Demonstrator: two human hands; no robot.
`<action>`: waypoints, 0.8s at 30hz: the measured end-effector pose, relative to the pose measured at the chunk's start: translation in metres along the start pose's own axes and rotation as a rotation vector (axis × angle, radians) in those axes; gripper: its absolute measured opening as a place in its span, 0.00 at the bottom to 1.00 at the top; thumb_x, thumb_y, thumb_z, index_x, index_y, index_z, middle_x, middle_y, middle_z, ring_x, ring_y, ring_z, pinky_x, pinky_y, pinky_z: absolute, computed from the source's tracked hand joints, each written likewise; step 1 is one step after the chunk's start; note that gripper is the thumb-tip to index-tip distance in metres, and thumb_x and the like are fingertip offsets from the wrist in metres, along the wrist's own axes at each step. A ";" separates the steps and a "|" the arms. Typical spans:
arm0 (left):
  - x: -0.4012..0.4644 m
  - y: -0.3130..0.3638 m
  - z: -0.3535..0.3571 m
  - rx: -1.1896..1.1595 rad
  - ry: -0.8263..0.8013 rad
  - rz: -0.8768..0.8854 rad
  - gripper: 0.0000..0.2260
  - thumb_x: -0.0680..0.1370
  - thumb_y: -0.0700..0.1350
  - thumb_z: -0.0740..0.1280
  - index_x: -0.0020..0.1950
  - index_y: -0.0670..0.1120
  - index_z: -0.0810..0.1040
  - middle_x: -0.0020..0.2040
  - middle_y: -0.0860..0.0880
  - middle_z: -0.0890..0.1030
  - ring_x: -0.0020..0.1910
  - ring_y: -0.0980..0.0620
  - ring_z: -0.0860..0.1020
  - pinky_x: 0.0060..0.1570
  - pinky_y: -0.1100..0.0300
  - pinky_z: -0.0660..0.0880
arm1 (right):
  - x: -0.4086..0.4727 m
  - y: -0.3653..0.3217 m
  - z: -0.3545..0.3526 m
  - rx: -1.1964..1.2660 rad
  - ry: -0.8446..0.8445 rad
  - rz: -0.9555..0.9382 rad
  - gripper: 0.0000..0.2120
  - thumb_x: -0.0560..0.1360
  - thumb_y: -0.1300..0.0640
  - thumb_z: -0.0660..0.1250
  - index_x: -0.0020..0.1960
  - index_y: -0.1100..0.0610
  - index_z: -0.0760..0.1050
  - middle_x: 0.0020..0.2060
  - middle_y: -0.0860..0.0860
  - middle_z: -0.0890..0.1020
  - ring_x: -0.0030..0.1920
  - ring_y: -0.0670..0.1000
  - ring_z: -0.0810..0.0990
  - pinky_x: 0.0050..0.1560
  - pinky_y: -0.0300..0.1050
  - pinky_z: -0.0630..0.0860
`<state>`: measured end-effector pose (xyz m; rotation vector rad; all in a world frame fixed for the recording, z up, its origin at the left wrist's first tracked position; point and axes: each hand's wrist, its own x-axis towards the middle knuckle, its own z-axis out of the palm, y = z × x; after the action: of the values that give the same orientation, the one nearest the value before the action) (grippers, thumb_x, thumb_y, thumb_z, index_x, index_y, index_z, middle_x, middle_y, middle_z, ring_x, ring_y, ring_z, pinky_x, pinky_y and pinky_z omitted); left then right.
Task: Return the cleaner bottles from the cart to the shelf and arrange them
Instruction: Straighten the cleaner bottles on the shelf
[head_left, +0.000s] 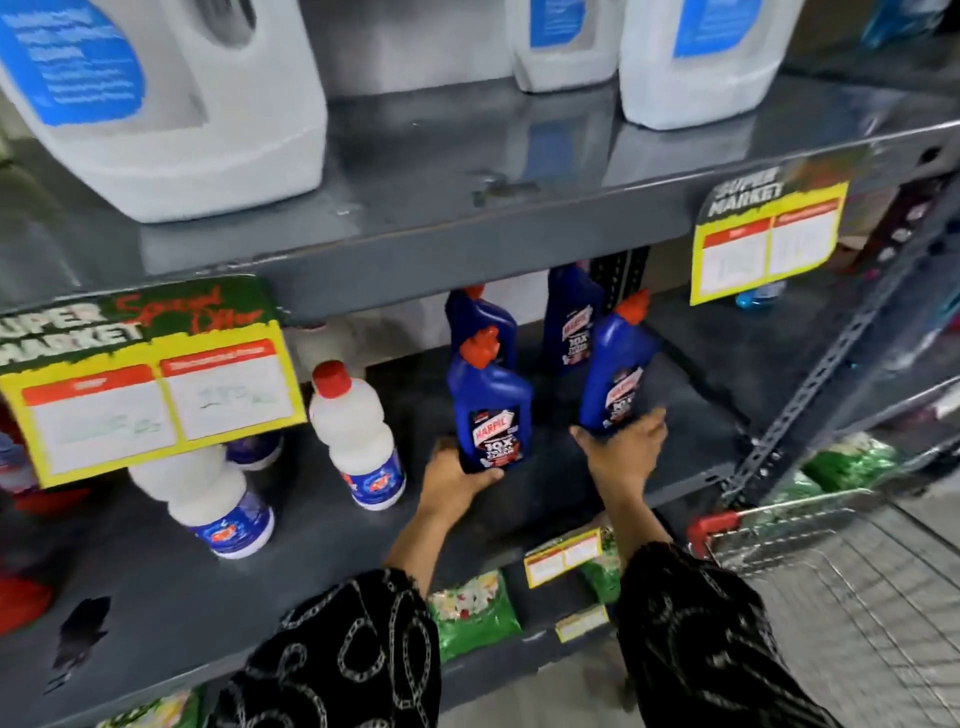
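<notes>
Now each hand is wrapped around the bottom of a blue bottle on the shelf, left hand at 9 o'clock, right hand at 3, and these look hard, smooth, maybe heavy, so low is best.

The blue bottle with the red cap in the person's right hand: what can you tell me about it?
The dark blue plastic cleaner bottle with an angled red cap has a black and red front label reading 10X. It tilts, neck leaning right and toward the back of the grey metal shelf. The right hand grips its base, fingers wrapped around the bottom, so whether it rests on the shelf is unclear. A matching bottle stands just behind it.
</notes>
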<state>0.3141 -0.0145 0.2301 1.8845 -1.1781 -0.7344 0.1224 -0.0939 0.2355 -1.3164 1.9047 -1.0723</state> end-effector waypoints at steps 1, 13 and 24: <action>0.004 -0.001 0.001 -0.019 -0.004 -0.018 0.28 0.62 0.43 0.80 0.58 0.39 0.76 0.56 0.41 0.81 0.56 0.45 0.79 0.56 0.55 0.75 | 0.005 -0.002 0.001 -0.022 -0.007 -0.018 0.59 0.58 0.51 0.81 0.75 0.64 0.46 0.71 0.66 0.63 0.70 0.66 0.63 0.67 0.62 0.65; 0.005 0.007 0.019 0.173 0.089 0.035 0.25 0.59 0.62 0.75 0.50 0.51 0.79 0.53 0.51 0.81 0.56 0.48 0.76 0.54 0.54 0.71 | 0.022 0.002 0.013 -0.086 0.030 -0.159 0.54 0.60 0.48 0.78 0.74 0.55 0.48 0.69 0.57 0.71 0.67 0.59 0.71 0.67 0.65 0.62; 0.009 0.004 0.023 0.299 0.108 0.054 0.27 0.60 0.67 0.71 0.52 0.53 0.79 0.56 0.51 0.79 0.60 0.47 0.71 0.60 0.50 0.65 | 0.024 0.003 0.017 -0.112 0.065 -0.146 0.53 0.60 0.46 0.77 0.74 0.54 0.49 0.69 0.56 0.71 0.67 0.58 0.72 0.67 0.63 0.63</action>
<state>0.2977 -0.0311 0.2210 2.0975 -1.3205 -0.4384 0.1269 -0.1212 0.2241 -1.5201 1.9664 -1.1057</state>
